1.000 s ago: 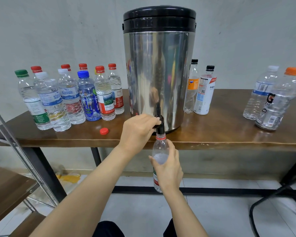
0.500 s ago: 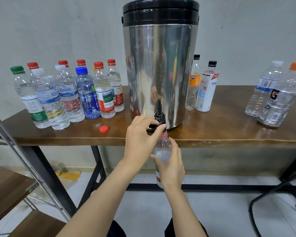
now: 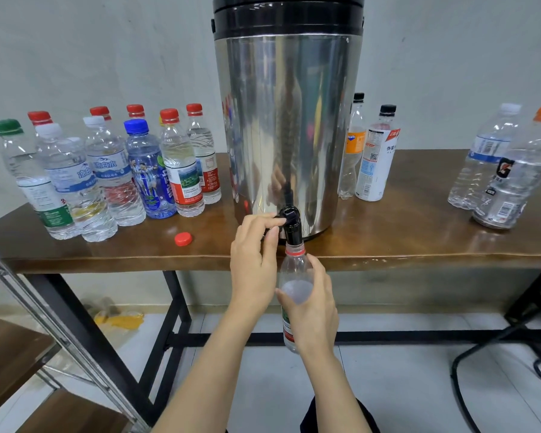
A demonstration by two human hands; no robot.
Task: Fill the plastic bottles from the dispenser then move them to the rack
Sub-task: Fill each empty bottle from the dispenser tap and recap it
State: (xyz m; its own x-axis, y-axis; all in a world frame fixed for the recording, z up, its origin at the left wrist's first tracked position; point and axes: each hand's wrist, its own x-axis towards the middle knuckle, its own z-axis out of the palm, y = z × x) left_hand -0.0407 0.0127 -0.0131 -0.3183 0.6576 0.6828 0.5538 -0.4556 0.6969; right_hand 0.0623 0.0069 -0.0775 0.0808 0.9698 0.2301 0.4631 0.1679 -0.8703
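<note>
A tall steel dispenser [image 3: 289, 120] with a black lid stands on the wooden table [image 3: 388, 245]. Its black tap [image 3: 291, 225] juts over the front edge. My left hand [image 3: 255, 260] pinches the tap lever with thumb and fingers. My right hand [image 3: 313, 307] grips an uncapped clear bottle [image 3: 295, 276] with a red neck ring, its mouth right under the spout; water fills its lower part. A loose red cap [image 3: 182, 239] lies on the table to the left.
Several capped bottles [image 3: 107, 176] stand in a cluster left of the dispenser. Two black-capped bottles [image 3: 374, 157] sit behind it on the right, two large ones [image 3: 506, 170] at the far right. A metal rack [image 3: 28, 354] with wooden shelves stands at lower left.
My left hand has shifted from covering the tap to a pinch on its lever. The right hand keeps the bottle under the spout. The camera has come closer.
</note>
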